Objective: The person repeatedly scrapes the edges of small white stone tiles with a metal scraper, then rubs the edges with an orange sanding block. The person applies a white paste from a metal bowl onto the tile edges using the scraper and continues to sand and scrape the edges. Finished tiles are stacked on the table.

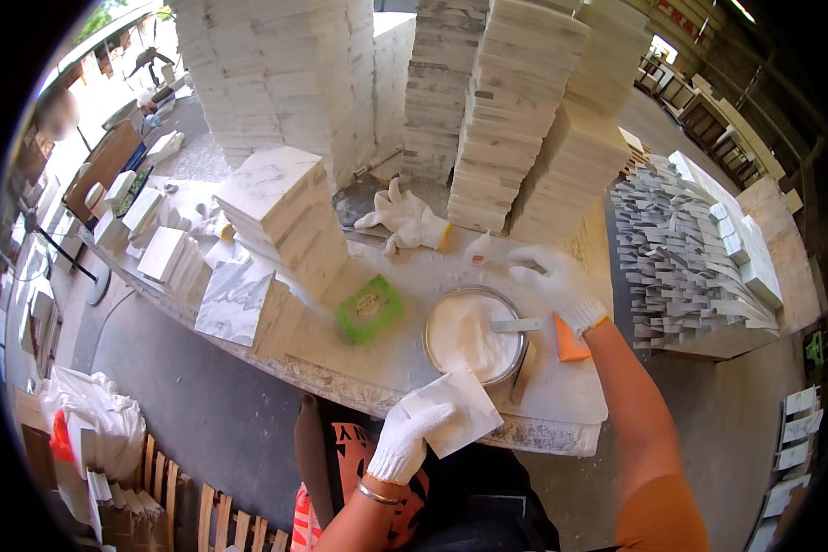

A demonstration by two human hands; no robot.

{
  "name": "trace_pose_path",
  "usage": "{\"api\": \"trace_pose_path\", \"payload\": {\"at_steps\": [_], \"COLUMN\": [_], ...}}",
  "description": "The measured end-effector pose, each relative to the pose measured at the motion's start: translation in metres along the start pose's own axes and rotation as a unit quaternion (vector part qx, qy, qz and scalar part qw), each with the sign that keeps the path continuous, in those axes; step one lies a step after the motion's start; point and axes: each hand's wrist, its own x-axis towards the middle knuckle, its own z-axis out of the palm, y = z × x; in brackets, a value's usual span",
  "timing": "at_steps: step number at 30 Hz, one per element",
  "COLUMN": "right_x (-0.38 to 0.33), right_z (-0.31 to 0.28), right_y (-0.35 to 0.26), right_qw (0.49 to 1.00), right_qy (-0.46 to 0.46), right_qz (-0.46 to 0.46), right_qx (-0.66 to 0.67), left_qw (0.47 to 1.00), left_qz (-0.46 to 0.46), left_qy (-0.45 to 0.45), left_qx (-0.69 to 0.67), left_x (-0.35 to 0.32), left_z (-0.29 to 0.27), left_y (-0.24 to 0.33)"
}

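My left hand (416, 434), in a white knit glove, grips a square white stone tile (469, 409) at the table's front edge. My right hand (561, 287), gloved too, hovers beyond a round bowl (427, 345) of white powder or paste. Its fingers and thumb are apart, pointing left toward a small white bottle (478, 249), with nothing visible between them. A flat pale scraper (517, 325) rests across the bowl's right rim. Right of the bowl lies an orange block (571, 341), partly under my right wrist. A green rectangular pad (369, 309) lies to the bowl's left.
Tall stacks of marble tiles (524, 110) line the table's back; a shorter stack (281, 207) stands left. An empty white glove (405, 219) lies behind the bowl. A thin stick (525, 373) sits near the front edge. Grey strips (681, 258) fill a pallet at right.
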Motion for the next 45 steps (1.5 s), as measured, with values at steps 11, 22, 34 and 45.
{"api": "trace_pose_path", "payload": {"at_steps": [11, 22, 34, 45], "right_x": [-0.07, -0.086, -0.108, -0.255], "right_z": [-0.002, 0.0, -0.007, -0.102], "right_y": [-0.016, -0.021, -0.044, 0.062], "right_qw": [0.986, 0.973, 0.987, 0.962], "right_qy": [-0.074, -0.062, 0.115, 0.222], "right_qz": [-0.065, 0.123, -0.115, 0.144], "right_qx": [-0.137, 0.187, -0.015, 0.062], "left_qw": [0.997, 0.936, 0.775, 0.741], "left_qz": [0.008, 0.0, 0.121, 0.016], "left_qy": [0.048, 0.047, 0.029, -0.101], "left_qx": [0.064, 0.349, 0.619, 0.664], "left_x": [-0.014, 0.004, 0.03, 0.014], "left_z": [0.03, 0.066, 0.079, 0.188], "left_y": [0.038, 0.09, 0.104, 0.065]}}
